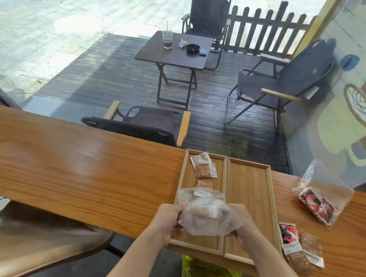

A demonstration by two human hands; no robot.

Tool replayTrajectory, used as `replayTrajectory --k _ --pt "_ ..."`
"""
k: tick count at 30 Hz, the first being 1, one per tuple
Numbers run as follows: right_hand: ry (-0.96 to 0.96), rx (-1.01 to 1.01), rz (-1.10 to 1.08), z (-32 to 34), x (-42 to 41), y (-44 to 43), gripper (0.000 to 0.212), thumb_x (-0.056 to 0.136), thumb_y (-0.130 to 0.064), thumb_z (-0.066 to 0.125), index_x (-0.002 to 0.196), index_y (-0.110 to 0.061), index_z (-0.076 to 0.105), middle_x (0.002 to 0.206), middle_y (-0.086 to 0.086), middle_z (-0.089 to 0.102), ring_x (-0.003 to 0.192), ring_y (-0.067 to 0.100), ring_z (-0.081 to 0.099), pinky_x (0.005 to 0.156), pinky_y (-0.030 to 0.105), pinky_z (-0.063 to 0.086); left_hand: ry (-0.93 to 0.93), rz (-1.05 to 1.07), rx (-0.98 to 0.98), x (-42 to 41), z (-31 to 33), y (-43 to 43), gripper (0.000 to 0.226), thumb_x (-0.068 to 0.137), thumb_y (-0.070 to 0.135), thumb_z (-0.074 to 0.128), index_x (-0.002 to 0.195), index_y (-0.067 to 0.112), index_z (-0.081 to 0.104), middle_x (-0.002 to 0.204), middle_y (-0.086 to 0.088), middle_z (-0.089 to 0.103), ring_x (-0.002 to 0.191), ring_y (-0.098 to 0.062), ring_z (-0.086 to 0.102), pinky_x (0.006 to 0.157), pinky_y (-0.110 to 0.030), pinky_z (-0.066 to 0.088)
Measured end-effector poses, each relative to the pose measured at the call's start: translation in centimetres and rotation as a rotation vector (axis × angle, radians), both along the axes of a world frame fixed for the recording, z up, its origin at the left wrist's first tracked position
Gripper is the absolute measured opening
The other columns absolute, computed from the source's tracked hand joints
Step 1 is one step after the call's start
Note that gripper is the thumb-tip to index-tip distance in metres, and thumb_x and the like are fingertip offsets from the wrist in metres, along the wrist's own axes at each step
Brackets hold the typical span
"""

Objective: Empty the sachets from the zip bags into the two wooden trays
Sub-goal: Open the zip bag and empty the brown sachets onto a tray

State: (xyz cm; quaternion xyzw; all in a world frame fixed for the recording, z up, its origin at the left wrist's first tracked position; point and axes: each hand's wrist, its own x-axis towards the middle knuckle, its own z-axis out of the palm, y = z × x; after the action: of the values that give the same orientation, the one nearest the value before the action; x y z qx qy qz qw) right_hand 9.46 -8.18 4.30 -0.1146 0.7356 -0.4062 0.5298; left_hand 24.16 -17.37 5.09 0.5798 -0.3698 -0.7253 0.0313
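Two wooden trays lie side by side on the counter: the left tray (182,172) and the right tray (269,186). In the left tray's far end lie a white sachet (200,158) and a brown sachet (206,171), with another brown one partly under the bag. Over the left tray's near half, my left hand (166,219) and my right hand (242,225) both grip a crumpled clear zip bag (207,214) that holds sachets. The right tray holds nothing. A second zip bag (322,196) with red-and-black sachets lies at the far right.
Loose red and brown sachets (302,246) lie on the wooden counter (79,170) right of the trays. A yellow bag (210,275) sits below the counter's near edge. Beyond the window are a deck, folding chairs and a small table (174,52) with a cup.
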Motion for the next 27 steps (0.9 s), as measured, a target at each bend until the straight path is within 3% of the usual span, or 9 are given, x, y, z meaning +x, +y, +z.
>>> replayTrajectory --k 4,9,13,16,21,25,27 --pt "-0.052 -0.043 -0.086 1.9 -1.0 -0.8 0.038 0.089 -0.009 0.034 0.054 -0.013 0.048 0.036 -0.006 0.037 0.03 0.008 0.025 0.032 0.019 0.022 0.108 0.142 0.121 -0.5 1.9 -1.0 0.023 0.087 0.01 0.047 0.066 0.011 0.054 0.041 0.002 0.048 0.032 -0.007 0.038 0.031 -0.018 0.032" --pt "-0.02 -0.067 -0.072 4.0 -2.3 -1.8 0.043 0.089 -0.012 0.038 0.046 -0.015 0.042 0.033 -0.006 0.033 0.027 0.008 0.024 0.029 0.015 0.021 0.277 0.354 0.443 -0.4 3.6 -2.0 0.036 0.087 0.003 0.041 0.052 0.009 0.047 0.034 0.001 0.041 0.025 -0.006 0.038 0.026 -0.011 0.034" --pt "-0.045 -0.031 -0.043 4.1 -3.1 -1.8 0.041 0.087 -0.011 0.036 0.047 -0.015 0.042 0.033 -0.005 0.033 0.027 0.008 0.024 0.029 0.015 0.021 0.316 0.385 0.479 -0.4 4.2 -1.8 0.041 0.09 0.007 0.044 0.05 0.004 0.053 0.035 0.0 0.044 0.024 -0.007 0.042 0.027 -0.012 0.038" --pt "-0.055 -0.029 0.005 4.1 -3.6 -0.8 0.035 0.091 -0.012 0.037 0.061 -0.007 0.055 0.041 0.0 0.043 0.034 0.01 0.034 0.033 0.019 0.03 0.281 0.284 0.398 -0.5 4.6 -1.4 0.034 0.087 0.012 0.049 0.053 0.01 0.054 0.04 0.002 0.047 0.029 -0.007 0.043 0.029 -0.014 0.039" --pt "0.016 -0.035 0.053 4.3 -4.9 1.1 0.022 0.089 -0.02 0.058 0.084 0.0 0.067 0.075 0.011 0.068 0.062 0.021 0.063 0.058 0.03 0.051 0.126 -0.039 0.101 -1.2 4.4 -0.1 0.027 0.087 0.024 0.054 0.061 0.017 0.054 0.047 0.004 0.044 0.04 -0.008 0.038 0.04 -0.02 0.037" --pt "0.053 -0.026 0.002 3.7 -6.5 3.3 0.026 0.088 -0.019 0.058 0.095 0.005 0.064 0.087 0.024 0.067 0.074 0.029 0.062 0.068 0.038 0.05 0.096 -0.247 -0.171 -3.0 4.3 1.4 0.025 0.09 0.02 0.054 0.066 0.015 0.056 0.053 0.002 0.051 0.046 -0.009 0.044 0.049 -0.022 0.041" --pt "0.111 -0.045 -0.05 3.6 -6.9 4.6 0.021 0.088 -0.018 0.059 0.091 0.001 0.066 0.086 0.022 0.069 0.071 0.025 0.064 0.062 0.033 0.052 0.104 -0.333 -0.251 -4.2 4.4 2.2 0.023 0.09 0.02 0.055 0.068 0.014 0.056 0.055 0.002 0.055 0.047 -0.009 0.047 0.052 -0.023 0.043"
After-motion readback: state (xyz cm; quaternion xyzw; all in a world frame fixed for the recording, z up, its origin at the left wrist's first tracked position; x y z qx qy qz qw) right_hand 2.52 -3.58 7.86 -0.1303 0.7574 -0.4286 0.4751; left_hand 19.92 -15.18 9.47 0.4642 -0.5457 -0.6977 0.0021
